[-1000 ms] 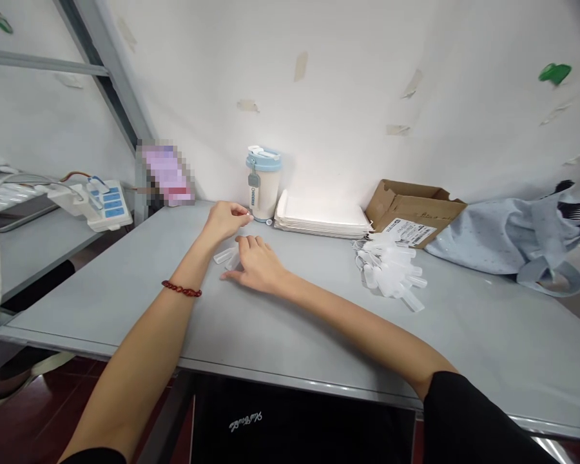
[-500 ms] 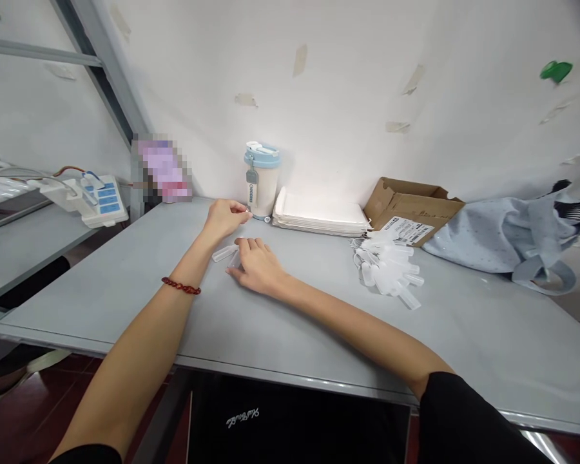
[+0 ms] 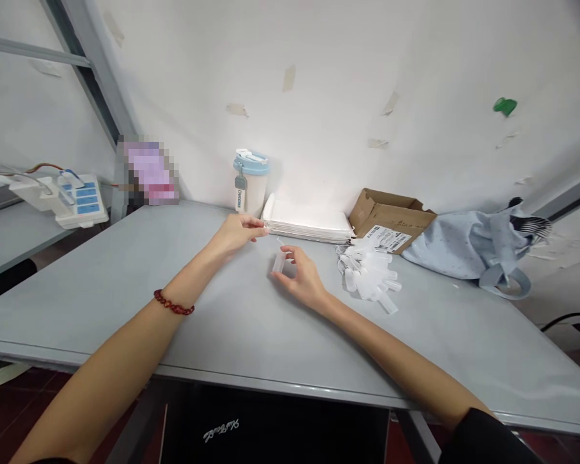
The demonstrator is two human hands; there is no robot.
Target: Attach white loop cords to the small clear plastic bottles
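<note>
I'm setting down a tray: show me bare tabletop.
Free: the table between its left edge and left forearm; also between right forearm and bag. Crowded: along the wall, cup to white stack to cardboard box, translucent pieces heaped before it.

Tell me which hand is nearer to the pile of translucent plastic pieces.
Right. The right hand is to the left of the pile, apart from it; the left hand is farther left, in front of the lidded cup.

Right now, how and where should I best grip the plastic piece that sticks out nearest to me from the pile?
Pinch the plastic piece by its free end, probably from the near side: that end juts out from the pile, while the other meets it.
</note>
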